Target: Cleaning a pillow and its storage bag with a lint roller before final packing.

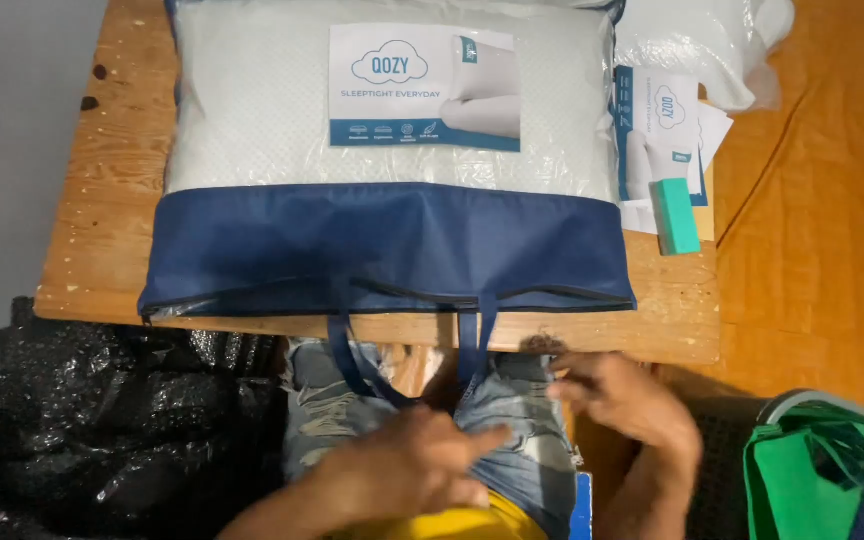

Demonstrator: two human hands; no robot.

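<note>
Left hand (407, 470) loosely curled, maybe touching handle (472, 345).

A wooden table (102, 200) carries a bagged pillow (382, 150), printed cards (657, 130) and a teal block (674, 215).

A white quilted pillow (252, 110) sits in a clear-topped bag with a navy blue band (382, 245) and navy handles (477, 345). The tabletop (102, 200) is orange-brown wood (speckled pale). A teal block (674, 215) lies right; green bag (812, 480) near right.
</note>
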